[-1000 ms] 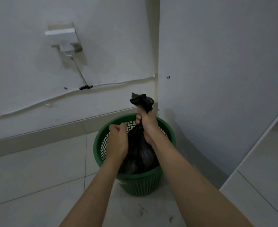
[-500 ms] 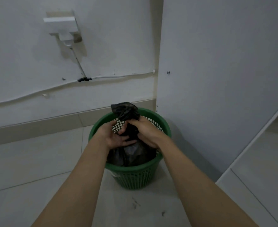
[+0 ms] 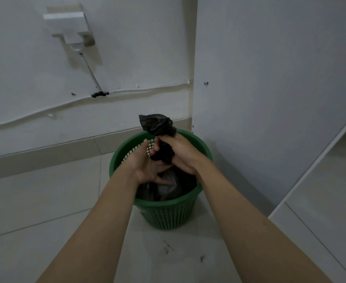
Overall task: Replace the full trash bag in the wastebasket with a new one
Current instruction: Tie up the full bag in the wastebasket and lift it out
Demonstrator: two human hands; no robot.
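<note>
- Head view, only 1 camera here: a green wastebasket (image 3: 164, 213) sits on the pale tiled floor (image 3: 35, 201) right in the corner, with a white wall (image 3: 127, 48) at 12 o'clock and a white panel (image 3: 270, 78) running off toward 3 o'clock.
- The black trash bag (image 3: 161, 148) is inside the basket, its bulk down in the bottom and its neck gathered up above the rim, with the crumpled top poking out toward 12 o'clock.
- Right hand (image 3: 182, 154) is wrapped tight around the bunched neck of the bag, fist closed on it, just over the basket's 1 o'clock rim.
- Left hand (image 3: 145, 166) is at about 9 o'clock of the neck, palm facing right, fingers (image 3: 164, 181) curled onto the bag's body below the right hand; thumb sticks up. It's touching the plastic, but I can't tell if it's really clamping it or just pressing.
- Both bare forearms come in from 6 o'clock.
- On the wall, a white cable (image 3: 45, 110) runs across at 10 o'clock, joining a black connector (image 3: 99, 94), under a small white wall fixture (image 3: 70, 23).
- A few dark scuffs (image 3: 168, 247) mark the floor at 6 o'clock of the basket.
</note>
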